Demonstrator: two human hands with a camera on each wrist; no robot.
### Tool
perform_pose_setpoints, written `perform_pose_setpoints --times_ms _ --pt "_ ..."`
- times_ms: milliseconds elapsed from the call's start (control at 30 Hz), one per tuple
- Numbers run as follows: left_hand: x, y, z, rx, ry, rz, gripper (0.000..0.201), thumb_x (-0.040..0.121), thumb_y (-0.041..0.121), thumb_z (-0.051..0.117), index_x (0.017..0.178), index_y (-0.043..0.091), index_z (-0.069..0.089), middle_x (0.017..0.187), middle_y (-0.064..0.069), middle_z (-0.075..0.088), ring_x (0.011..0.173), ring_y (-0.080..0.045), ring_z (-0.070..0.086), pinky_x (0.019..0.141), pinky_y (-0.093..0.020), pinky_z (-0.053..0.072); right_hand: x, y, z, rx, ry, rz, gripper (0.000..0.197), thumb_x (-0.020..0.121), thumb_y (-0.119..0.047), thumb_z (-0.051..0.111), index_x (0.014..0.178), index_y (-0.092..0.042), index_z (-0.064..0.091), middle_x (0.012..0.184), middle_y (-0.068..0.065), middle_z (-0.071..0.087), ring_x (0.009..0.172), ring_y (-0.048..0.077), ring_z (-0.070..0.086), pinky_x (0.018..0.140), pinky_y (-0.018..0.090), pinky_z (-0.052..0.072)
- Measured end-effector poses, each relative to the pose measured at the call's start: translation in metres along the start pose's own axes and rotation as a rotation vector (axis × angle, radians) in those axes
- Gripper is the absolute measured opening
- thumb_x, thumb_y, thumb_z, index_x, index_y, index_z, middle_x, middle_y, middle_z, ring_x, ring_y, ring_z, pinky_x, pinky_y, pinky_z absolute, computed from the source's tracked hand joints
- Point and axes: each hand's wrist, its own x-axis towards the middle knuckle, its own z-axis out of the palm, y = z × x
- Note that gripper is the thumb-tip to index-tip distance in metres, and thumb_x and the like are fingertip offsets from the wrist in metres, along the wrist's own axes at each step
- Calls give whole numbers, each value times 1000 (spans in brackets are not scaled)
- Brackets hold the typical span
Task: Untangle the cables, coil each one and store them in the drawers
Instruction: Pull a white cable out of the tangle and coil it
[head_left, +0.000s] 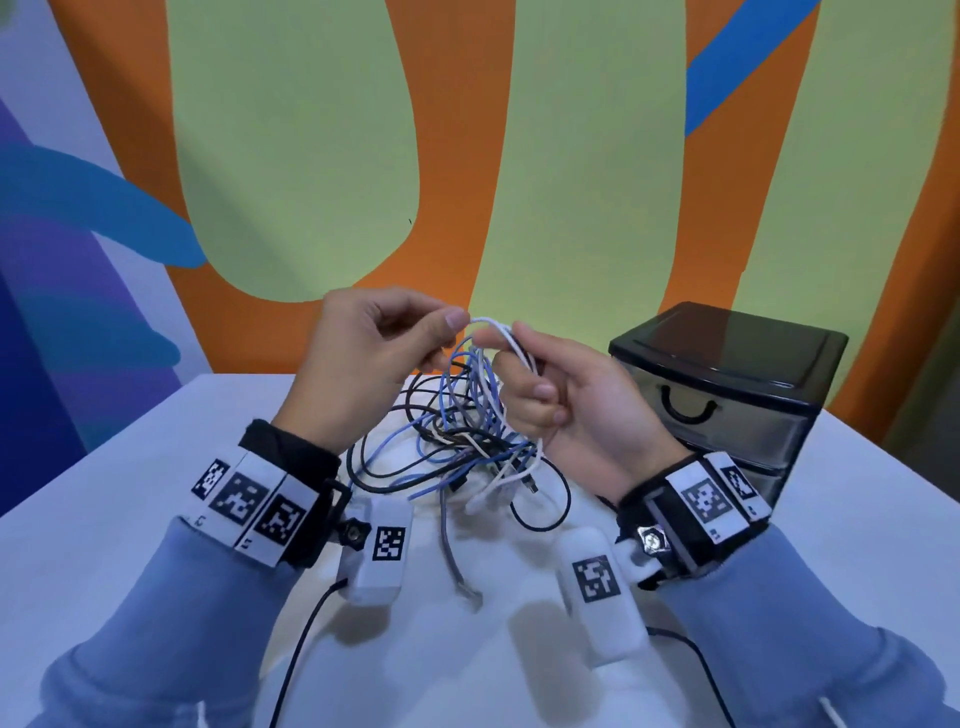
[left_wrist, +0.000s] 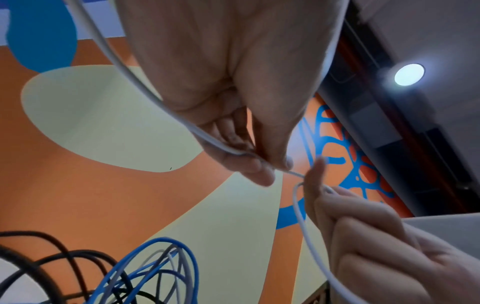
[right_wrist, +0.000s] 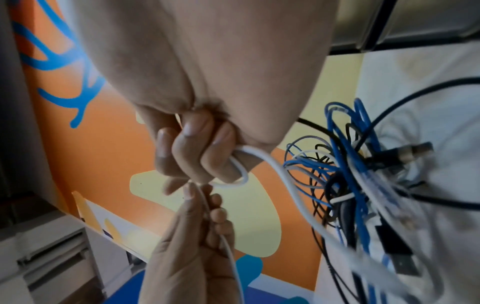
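A tangle of blue, black, grey and white cables (head_left: 467, 431) hangs from my hands down to the white table (head_left: 156, 493). My left hand (head_left: 452, 332) pinches a white cable (head_left: 496, 328) between thumb and forefinger above the tangle. My right hand (head_left: 524, 364) has its fingers curled round a small loop of the same white cable. The left wrist view shows the left hand (left_wrist: 275, 166) pinching the white cable (left_wrist: 124, 67), fingertips almost touching the right hand (left_wrist: 358, 226). In the right wrist view the right hand (right_wrist: 197, 164) grips the white cable (right_wrist: 262, 156) beside the tangle (right_wrist: 345, 176).
A black drawer unit (head_left: 727, 384) with smoky clear drawers, all closed, stands at the table's back right. A grey cable end (head_left: 457, 566) trails toward me on the table. A black USB plug (right_wrist: 400, 259) dangles from the tangle. A painted wall stands behind the table.
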Motion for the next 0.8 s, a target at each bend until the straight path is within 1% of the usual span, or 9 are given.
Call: perform_pose_setpoints --times_ms 133,267,367,467,533,567,633,667,800 --pt "-7 -2 9 206 -269 -121 16 105 19 66 104 9 78 70 -1 71 54 -14 62 58 -26 52 2 0 2 143 83 -129 43 111 -20 37 145 2 51 70 -2 47 47 7 30 50 20 25" --pt "-17 6 23 530 -488 -4 34 106 25 63 75 8 65 61 -9 56 53 -15 43 57 -30 37 6 2 3 241 219 -308 35 112 -11 38 143 5 43 93 18 73 71 21 70 63 24 57" --pt "-19 13 27 580 -508 40 29 106 30 64 85 11 73 65 -12 55 56 -13 37 54 -23 30 9 5 -3 106 322 -403 32 114 -8 32 145 1 36 99 23 76 93 32 76 81 28 62" --pt "-18 15 19 484 -436 24 13 101 29 72 101 22 83 70 -1 72 63 -14 58 64 -32 46 11 10 -6 -132 407 -400 42 115 -10 27 157 -5 26 96 14 79 97 28 77 91 32 61" --pt "-15 17 12 307 -399 21 13 98 28 76 108 27 84 91 4 82 87 -21 75 80 -38 59 12 14 -9 -350 438 -332 42 115 -13 30 157 -9 31 86 3 79 86 16 77 87 28 61" --pt "-13 19 9 225 -375 31 14 98 24 77 109 27 84 96 5 83 90 -19 76 82 -35 60 11 16 -9 -445 426 -282 40 115 -13 31 154 -9 38 80 0 78 77 12 76 80 25 61" --pt "-11 20 5 97 -277 64 14 97 15 77 106 23 84 80 9 78 70 -10 65 66 -19 49 11 18 -6 -521 338 -181 34 114 -11 34 141 -3 52 69 6 71 54 16 65 58 24 52" --pt "-9 20 2 32 -208 70 13 96 12 77 105 19 83 72 7 71 63 -11 54 59 -19 43 10 18 -4 -521 294 -136 32 113 -10 35 135 1 56 64 8 66 46 17 54 51 24 44" --pt "1 11 -14 -109 56 106 10 93 7 78 102 4 79 72 -3 72 55 -14 49 52 -21 41 4 9 3 -290 111 -51 33 109 -11 39 118 2 67 61 3 41 52 13 26 49 20 25"
